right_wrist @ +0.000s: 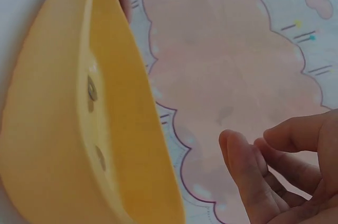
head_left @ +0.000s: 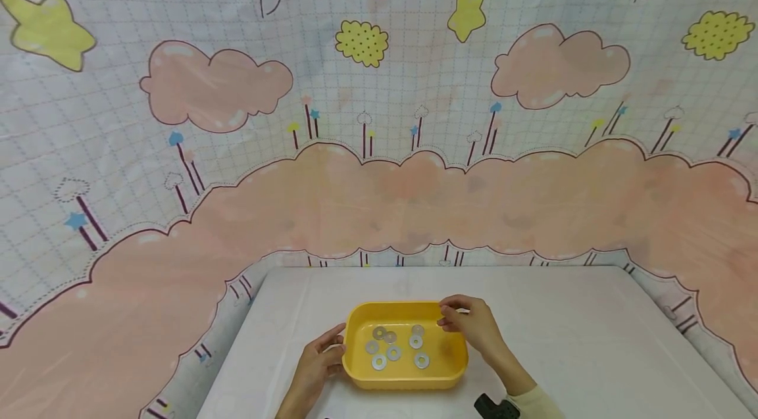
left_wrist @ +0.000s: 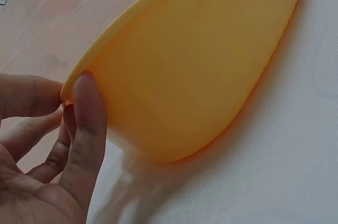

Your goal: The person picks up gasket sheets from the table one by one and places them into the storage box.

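Observation:
A yellow plastic tray (head_left: 408,383) with raised walls stands on the white table. Several flat metal washers (head_left: 393,352) lie spread on its floor, some overlapping. At the tray's left end, my left hand (head_left: 316,366) holds the rim. The left wrist view shows its thumb (left_wrist: 88,110) against the outer wall and a finger at the rim. My right hand (head_left: 474,325) hovers over the tray's back right corner with fingers loosely bent. In the right wrist view, a gap shows between thumb and forefinger, with nothing visible in it. Two washers (right_wrist: 92,88) show inside the tray there.
The white tabletop (head_left: 580,340) extends around the tray on both sides. Behind it hangs a cloth (head_left: 414,202) printed with clouds and stars. A black device (head_left: 496,407) sits at the right wrist, beside a pale sleeve (head_left: 535,402).

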### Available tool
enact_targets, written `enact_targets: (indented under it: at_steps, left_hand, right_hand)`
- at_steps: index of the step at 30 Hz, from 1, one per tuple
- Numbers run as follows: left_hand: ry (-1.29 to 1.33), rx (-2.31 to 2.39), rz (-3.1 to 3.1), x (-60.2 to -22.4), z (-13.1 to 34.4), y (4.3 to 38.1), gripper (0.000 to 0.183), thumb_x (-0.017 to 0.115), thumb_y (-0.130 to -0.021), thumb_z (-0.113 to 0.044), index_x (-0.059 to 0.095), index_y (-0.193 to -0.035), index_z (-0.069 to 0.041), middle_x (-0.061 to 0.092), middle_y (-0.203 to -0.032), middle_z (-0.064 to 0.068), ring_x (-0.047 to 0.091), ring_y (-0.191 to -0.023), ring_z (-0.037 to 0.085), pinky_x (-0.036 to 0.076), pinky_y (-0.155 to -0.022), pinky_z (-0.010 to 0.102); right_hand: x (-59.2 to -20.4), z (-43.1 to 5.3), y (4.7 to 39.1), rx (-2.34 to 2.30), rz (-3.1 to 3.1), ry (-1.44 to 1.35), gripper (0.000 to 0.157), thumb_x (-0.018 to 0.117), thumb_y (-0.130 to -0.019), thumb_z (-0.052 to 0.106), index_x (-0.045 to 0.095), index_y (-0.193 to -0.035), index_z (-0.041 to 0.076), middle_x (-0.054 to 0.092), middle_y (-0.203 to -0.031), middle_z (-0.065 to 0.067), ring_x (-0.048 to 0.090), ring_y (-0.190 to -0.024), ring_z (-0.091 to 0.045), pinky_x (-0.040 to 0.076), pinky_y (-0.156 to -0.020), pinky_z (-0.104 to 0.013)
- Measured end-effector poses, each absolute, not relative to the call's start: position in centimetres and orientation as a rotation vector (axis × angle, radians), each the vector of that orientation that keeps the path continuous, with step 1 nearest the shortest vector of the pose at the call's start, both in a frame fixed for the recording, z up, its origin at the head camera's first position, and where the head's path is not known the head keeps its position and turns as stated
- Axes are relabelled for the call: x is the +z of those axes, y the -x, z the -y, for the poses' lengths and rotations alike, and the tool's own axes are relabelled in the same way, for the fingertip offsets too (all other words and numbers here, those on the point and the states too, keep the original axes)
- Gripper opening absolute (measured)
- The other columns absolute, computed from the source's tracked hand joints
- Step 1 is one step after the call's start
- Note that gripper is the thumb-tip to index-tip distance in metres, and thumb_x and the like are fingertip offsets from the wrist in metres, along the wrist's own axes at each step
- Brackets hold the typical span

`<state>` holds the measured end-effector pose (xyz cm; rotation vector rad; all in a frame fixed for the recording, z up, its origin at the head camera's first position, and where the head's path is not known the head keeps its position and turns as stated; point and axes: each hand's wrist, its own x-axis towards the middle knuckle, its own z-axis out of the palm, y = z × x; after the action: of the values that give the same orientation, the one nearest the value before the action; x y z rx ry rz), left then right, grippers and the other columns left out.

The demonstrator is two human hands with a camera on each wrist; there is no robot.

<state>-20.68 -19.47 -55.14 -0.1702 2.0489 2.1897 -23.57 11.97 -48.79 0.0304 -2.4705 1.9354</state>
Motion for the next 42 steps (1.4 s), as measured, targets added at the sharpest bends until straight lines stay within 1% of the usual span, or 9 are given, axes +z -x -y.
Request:
enact_targets:
  at_steps: [2, 9, 17, 24, 28, 32, 34, 38, 42]
  left_hand:
    - [0.175, 2.191, -2.049, -55.1, 19.4, 20.7, 0.058, 0.061, -0.085, -0.010, 0.043, -0.139, -0.006, 0.051, -0.106, 0.004, 0.056, -0.077, 0.010, 0.053, -0.066, 0.025]
    - [0.179, 2.187, -2.050, -55.2, 19.4, 20.7, 0.058, 0.061, -0.085, -0.011, 0.042, -0.139, -0.006, 0.051, -0.106, 0.004, 0.056, -0.078, 0.010, 0.054, -0.066, 0.025]
    - [0.174, 2.189, -2.041, -55.3, 19.4, 20.9, 0.058, 0.061, -0.086, -0.011, 0.041, -0.140, -0.006, 0.051, -0.107, 0.003, 0.056, -0.079, 0.011, 0.053, -0.066, 0.025]
    - [0.182, 2.178, -2.053, -55.2, 19.4, 20.9, 0.057, 0.060, -0.086, -0.010, 0.041, -0.140, -0.006, 0.052, -0.110, 0.006, 0.057, -0.079, 0.011, 0.053, -0.066, 0.025]
    - [0.189, 2.177, -2.054, -55.1, 19.3, 20.9, 0.057, 0.059, -0.086, -0.011, 0.040, -0.140, -0.006, 0.052, -0.109, 0.006, 0.057, -0.079, 0.011, 0.053, -0.067, 0.025]
    - [0.195, 2.178, -2.048, -55.1, 19.3, 20.9, 0.057, 0.060, -0.086, -0.010, 0.041, -0.140, -0.006, 0.052, -0.108, 0.005, 0.057, -0.079, 0.011, 0.053, -0.067, 0.026]
    - [0.194, 2.181, -2.045, -55.2, 19.4, 21.0, 0.057, 0.060, -0.086, -0.010, 0.041, -0.140, -0.006, 0.052, -0.108, 0.004, 0.057, -0.079, 0.011, 0.053, -0.067, 0.026]
    - [0.181, 2.185, -2.042, -55.3, 19.4, 21.0, 0.057, 0.060, -0.086, -0.011, 0.041, -0.140, -0.006, 0.052, -0.108, 0.004, 0.057, -0.078, 0.011, 0.054, -0.066, 0.025]
    - [0.177, 2.187, -2.040, -55.4, 19.5, 21.0, 0.058, 0.060, -0.086, -0.011, 0.041, -0.140, -0.006, 0.052, -0.108, 0.004, 0.057, -0.078, 0.011, 0.054, -0.067, 0.025]
  right_hand:
    - [-48.5, -12.4, 23.6, 1.914, 2.464, -0.027, 0.014, 0.062, -0.087, 0.011, 0.067, -0.098, 0.004, 0.066, -0.091, -0.013, 0.069, -0.073, -0.020, 0.058, -0.063, -0.026]
    - [-48.1, -14.2, 24.0, 1.898, 2.449, -0.017, 0.017, 0.060, -0.088, 0.012, 0.066, -0.102, 0.004, 0.064, -0.101, -0.021, 0.069, -0.080, -0.023, 0.058, -0.068, -0.026]
    - [-48.1, -16.2, 25.1, 1.859, 2.432, 0.039, 0.021, 0.059, -0.090, 0.016, 0.065, -0.105, 0.003, 0.065, -0.099, -0.014, 0.068, -0.083, -0.020, 0.058, -0.070, -0.027]
    - [-49.3, -17.4, 26.2, 1.819, 2.441, 0.071, 0.027, 0.060, -0.090, 0.026, 0.065, -0.108, 0.006, 0.063, -0.104, -0.015, 0.067, -0.085, -0.016, 0.057, -0.072, -0.025]
    - [-50.8, -18.1, 26.9, 1.803, 2.393, -0.002, 0.032, 0.061, -0.089, 0.031, 0.065, -0.107, 0.006, 0.065, -0.101, -0.015, 0.066, -0.081, -0.013, 0.057, -0.070, -0.024]
    - [-51.7, -18.4, 27.4, 1.760, 2.396, 0.003, 0.038, 0.061, -0.088, 0.036, 0.065, -0.108, 0.004, 0.065, -0.098, -0.013, 0.064, -0.080, -0.013, 0.056, -0.068, -0.024]
    - [-51.5, -18.3, 27.5, 1.735, 2.434, 0.069, 0.039, 0.061, -0.087, 0.036, 0.064, -0.108, 0.004, 0.065, -0.099, -0.013, 0.064, -0.085, -0.018, 0.056, -0.071, -0.024]
    - [-52.1, -18.4, 28.2, 1.743, 2.474, 0.143, 0.032, 0.059, -0.089, 0.028, 0.063, -0.112, 0.005, 0.065, -0.103, -0.011, 0.062, -0.096, -0.026, 0.055, -0.077, -0.025]
    - [-52.9, -18.4, 29.0, 1.696, 2.517, 0.177, 0.032, 0.059, -0.090, 0.025, 0.062, -0.116, 0.006, 0.065, -0.108, -0.010, 0.060, -0.099, -0.026, 0.053, -0.079, -0.028]
